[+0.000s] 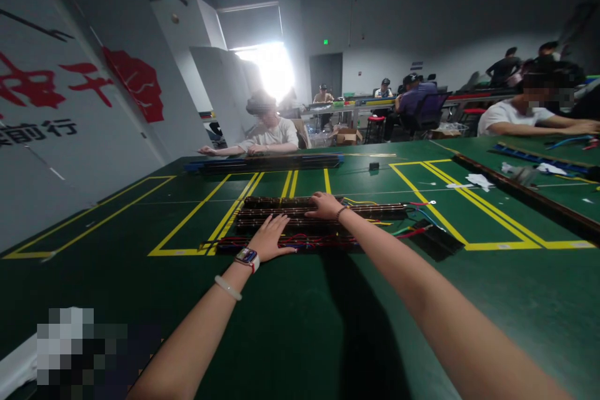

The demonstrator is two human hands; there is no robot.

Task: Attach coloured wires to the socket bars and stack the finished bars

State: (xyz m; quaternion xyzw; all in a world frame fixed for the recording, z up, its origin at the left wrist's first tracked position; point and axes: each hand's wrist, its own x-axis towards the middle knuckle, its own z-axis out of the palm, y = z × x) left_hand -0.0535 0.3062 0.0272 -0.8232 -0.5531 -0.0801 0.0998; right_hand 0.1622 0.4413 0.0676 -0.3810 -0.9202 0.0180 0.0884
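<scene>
Several long dark strips [250, 212] with rows of small bright dots lie side by side on the green table, loosely bunched. My left hand [272, 237] rests flat on their near side, fingers stretched and thumb apart. Over the far strips lies my right hand [327, 205], its fingers slightly bent but apart, touching the strips from above. Red and dark wires [323, 240] run along the nearest strip. At the right end, coloured leads [417, 205] stick out, one with a ring terminal, beside a flat dark piece [437, 241].
Yellow tape lines mark the green table [300, 319]. Another stack of dark strips [272, 164] lies across from me, before a seated person [269, 131]. A small black block [374, 166], a long brown strip [520, 190] and crumpled white paper [479, 182] are to the right.
</scene>
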